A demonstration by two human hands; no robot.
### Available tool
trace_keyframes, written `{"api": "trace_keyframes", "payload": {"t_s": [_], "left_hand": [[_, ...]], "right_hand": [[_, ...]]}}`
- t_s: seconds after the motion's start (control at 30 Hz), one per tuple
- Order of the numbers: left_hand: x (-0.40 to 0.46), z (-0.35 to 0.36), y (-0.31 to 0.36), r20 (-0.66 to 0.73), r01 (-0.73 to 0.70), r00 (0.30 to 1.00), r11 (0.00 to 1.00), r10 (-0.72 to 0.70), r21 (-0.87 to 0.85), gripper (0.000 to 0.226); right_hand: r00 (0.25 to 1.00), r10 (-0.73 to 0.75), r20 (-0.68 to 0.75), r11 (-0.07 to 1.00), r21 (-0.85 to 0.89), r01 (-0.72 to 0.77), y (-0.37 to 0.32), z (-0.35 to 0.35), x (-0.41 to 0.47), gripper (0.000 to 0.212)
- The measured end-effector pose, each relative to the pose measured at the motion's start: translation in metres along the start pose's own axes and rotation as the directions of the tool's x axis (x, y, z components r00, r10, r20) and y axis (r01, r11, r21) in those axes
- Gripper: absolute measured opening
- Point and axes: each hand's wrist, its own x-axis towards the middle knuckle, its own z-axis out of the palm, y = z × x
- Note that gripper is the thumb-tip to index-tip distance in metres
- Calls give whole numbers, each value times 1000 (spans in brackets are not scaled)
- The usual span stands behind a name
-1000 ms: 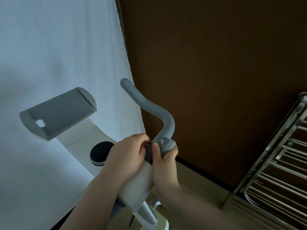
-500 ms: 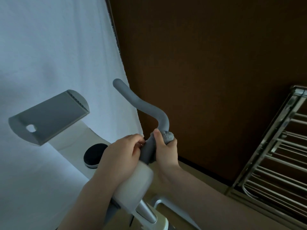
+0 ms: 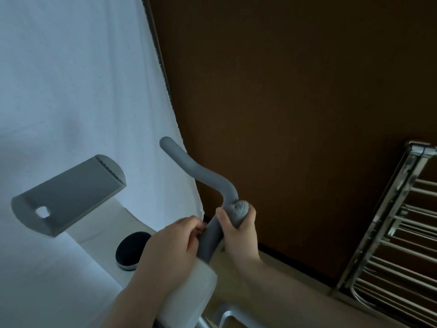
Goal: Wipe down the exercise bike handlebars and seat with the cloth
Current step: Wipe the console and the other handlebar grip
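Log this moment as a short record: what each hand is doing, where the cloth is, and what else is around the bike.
right hand: grips the grey cloth wrapped round the handlebar at its bend
left hand: fingers curled at the handlebar's lower part, beside the cloth
handlebar above cloth: bare grey tube, curving up and left
tablet holder: grey, left of the handlebar
black knob: on the white bike frame
drying rack: metal, far right
seat: out of view

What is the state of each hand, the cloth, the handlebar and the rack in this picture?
Right hand: grips the cloth against the handlebar.
Left hand: curled at the handlebar's base.
Cloth: bunched, pressed on the bar.
Handlebar: upper part bare.
Metal rack: leaning, unused.
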Motion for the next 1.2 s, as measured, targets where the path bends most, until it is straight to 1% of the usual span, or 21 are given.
{"api": "trace_keyframes", "payload": {"t_s": [0.07, 0.13, 0.2, 0.33, 0.43, 0.53, 0.7, 0.77, 0.87, 0.93, 0.97, 1.0, 1.07, 1.1, 1.13, 1.2], "left_hand": [[0, 1, 0, 6, 2, 1000, 1000, -2, 5, 19], [-1, 1, -1, -7, -3, 1000, 1000, 3, -1, 16], [-2, 1, -1, -12, 1, 1000, 1000, -1, -2, 15], [-1, -2, 5, 10, 9, 1000, 1000, -10, 23, 13], [10, -4, 10, 42, 24, 999, 1000, -24, 12, 10], [30, 2, 16, 50, 71, 996, 997, -69, -32, 12], [49, 16, 15, 60, 87, 995, 989, -80, -117, 15], [53, 17, 11, 65, 96, 994, 982, -87, -161, 14], [53, 19, 9, 64, 105, 993, 978, -95, -179, 12], [52, 21, 9, 44, 99, 995, 983, -93, -155, 13], [51, 21, 10, 37, 100, 995, 984, -96, -148, 14], [51, 21, 11, 33, 103, 995, 984, -99, -147, 16], [51, 20, 12, 32, 110, 994, 983, -106, -147, 20], [51, 20, 13, 30, 110, 994, 984, -107, -142, 21], [51, 20, 14, 27, 108, 994, 985, -105, -132, 21], [51, 19, 14, 17, 94, 996, 989, -92, -110, 22]], "right_hand": [[1000, -13, -14, 997, -78, 12, -6, -1, 21, 61], [1000, -13, -18, 991, -134, 11, -16, 0, 38, 58], [999, -46, -23, 988, -147, 42, -15, 1, 31, 58], [989, -138, 53, 980, -137, 144, -1, -7, -5, 63], [978, -201, 52, 966, -153, 207, -9, -9, 24, 52], [980, -198, 35, 969, -146, 201, -11, -11, 42, 46], [951, -300, 79, 921, -234, 310, 3, -20, 16, 56], [948, -301, 103, 908, -275, 317, -1, -18, 34, 55], [956, -269, 114, 890, -350, 292, -11, -11, 62, 44], [958, -268, 99, 833, -476, 282, -16, -9, 63, 44], [961, -262, 90, 816, -512, 270, -16, -10, 57, 47], [962, -255, 93, 826, -496, 267, -17, -12, 49, 51], [957, -259, 131, 872, -394, 290, -14, -12, 30, 57], [947, -283, 155, 861, -394, 322, -16, -12, 27, 58], [940, -295, 170, 834, -434, 340, -20, -10, 32, 57], [949, -250, 193, 811, -494, 314, -32, -5, 62, 52]]}}
